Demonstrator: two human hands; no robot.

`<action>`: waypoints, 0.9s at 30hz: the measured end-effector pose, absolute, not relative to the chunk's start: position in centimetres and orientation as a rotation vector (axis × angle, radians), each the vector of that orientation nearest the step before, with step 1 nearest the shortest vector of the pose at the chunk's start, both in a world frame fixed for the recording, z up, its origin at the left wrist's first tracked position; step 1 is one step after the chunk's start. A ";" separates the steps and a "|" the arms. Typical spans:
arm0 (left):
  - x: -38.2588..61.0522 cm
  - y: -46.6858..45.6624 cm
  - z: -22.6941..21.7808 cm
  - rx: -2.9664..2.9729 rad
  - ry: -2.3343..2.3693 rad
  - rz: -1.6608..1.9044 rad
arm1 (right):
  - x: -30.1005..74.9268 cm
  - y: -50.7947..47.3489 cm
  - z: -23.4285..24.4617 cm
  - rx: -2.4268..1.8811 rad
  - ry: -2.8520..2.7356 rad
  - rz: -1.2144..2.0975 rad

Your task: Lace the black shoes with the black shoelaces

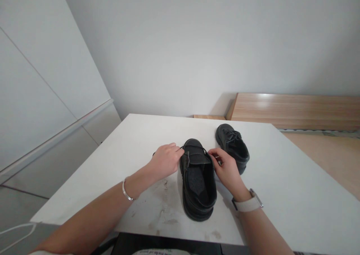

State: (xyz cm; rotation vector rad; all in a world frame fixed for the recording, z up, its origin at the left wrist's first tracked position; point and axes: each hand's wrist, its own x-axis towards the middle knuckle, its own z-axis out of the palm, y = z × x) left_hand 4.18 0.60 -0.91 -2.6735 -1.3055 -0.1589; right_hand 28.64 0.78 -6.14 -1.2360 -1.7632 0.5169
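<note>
Left hand (165, 159) pinches; right hand (225, 167) curls inward.

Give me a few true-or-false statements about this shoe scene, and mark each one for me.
1. The nearer shoe has its toe pointing away from the person. True.
2. The watch is on the left wrist. False: it is on the right wrist; the left wears a bracelet.
3. The left hand is inside the farther shoe. False: its fingers are at the nearer shoe's left side.
4. The right hand is at the nearer shoe's right side. True.
5. The table is spotless. False: dark smudges mark it near the nearer shoe.
</note>
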 end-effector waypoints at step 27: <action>4.5 0.7 -0.6 -2.635 -1.160 -0.127 | 28.4 0.6 -6.2 -1.214 -1.751 0.496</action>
